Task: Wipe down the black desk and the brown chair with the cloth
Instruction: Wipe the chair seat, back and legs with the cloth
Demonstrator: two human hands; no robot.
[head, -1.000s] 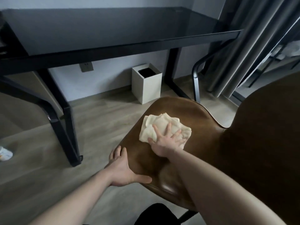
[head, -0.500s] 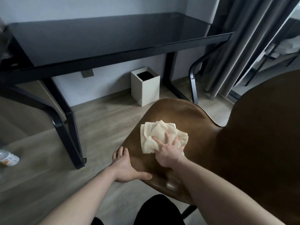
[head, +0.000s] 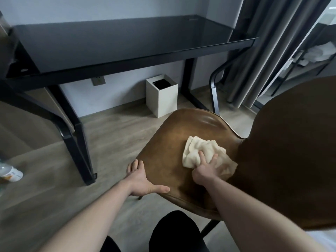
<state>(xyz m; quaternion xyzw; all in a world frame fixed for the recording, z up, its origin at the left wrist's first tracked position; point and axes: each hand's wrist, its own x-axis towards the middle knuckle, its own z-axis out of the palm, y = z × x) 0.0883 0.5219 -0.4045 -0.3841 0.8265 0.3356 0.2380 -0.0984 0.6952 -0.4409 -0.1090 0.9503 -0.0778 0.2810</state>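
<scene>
The brown chair (head: 169,153) stands in front of me, its seat low in the middle and its tall backrest filling the right side. A crumpled cream cloth (head: 198,148) lies on the seat near the backrest. My right hand (head: 205,170) presses down on the cloth, fingers bunched into it. My left hand (head: 141,180) grips the seat's near left edge, thumb on top, fingers curled under. The black desk (head: 112,42) with a glossy top stretches across the upper part of the view, beyond the chair.
A white square bin (head: 161,99) stands on the wooden floor under the desk, by the wall. A plastic bottle (head: 11,173) lies on the floor at far left. Grey curtains (head: 269,51) hang at upper right. Black desk legs (head: 80,142) stand left of the chair.
My right hand has slid the cloth across the seat toward the backrest, to the right. My left hand keeps its hold on the seat edge. The view has shifted slightly.
</scene>
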